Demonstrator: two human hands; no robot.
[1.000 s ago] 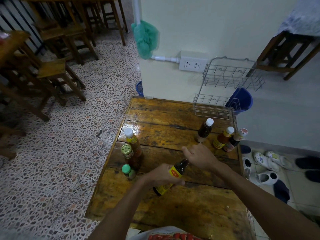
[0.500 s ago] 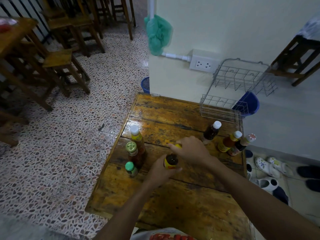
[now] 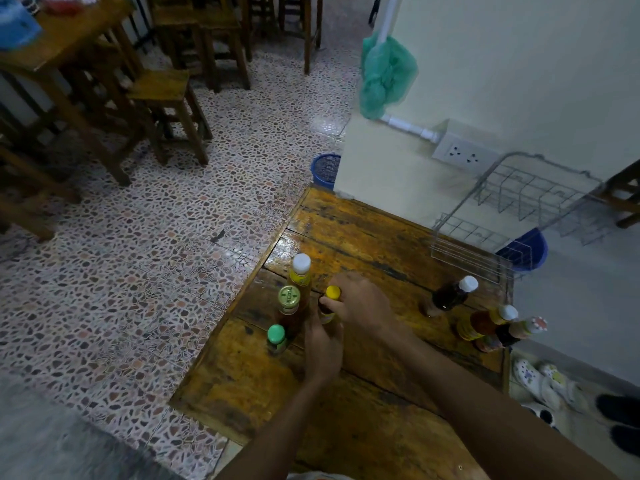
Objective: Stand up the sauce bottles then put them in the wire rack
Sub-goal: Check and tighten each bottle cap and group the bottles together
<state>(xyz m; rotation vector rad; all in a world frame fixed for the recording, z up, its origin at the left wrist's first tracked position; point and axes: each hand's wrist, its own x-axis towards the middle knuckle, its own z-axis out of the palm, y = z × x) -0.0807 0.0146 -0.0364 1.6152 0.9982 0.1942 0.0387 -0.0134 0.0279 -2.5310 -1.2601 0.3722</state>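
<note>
A dark sauce bottle with a yellow cap [image 3: 332,292] stands upright on the wooden table [image 3: 363,237], held by both hands. My left hand [image 3: 322,344] wraps its lower body; my right hand [image 3: 360,304] grips its neck just under the cap. Right beside it on the left stand three upright bottles: a white-capped one [image 3: 300,268], a gold-capped one [image 3: 289,299] and a small green-capped one [image 3: 276,337]. Three more bottles stand near the table's right edge: a dark white-capped one [image 3: 450,294], an orange one [image 3: 481,323] and a red-and-white-capped one [image 3: 516,332]. The wire rack [image 3: 519,209] stands empty at the far right corner.
The table's left edge drops to a terrazzo floor. Wooden stools [image 3: 162,109] and tables fill the far left. A wall with a power socket [image 3: 462,152] and a hanging green bag [image 3: 384,74] rises behind the table. A blue bin [image 3: 526,249] and shoes [image 3: 540,379] are on the right.
The yellow-capped bottle went from lying tilted in both hands to standing upright, and shifted left toward the three bottles. The camera view swung left.
</note>
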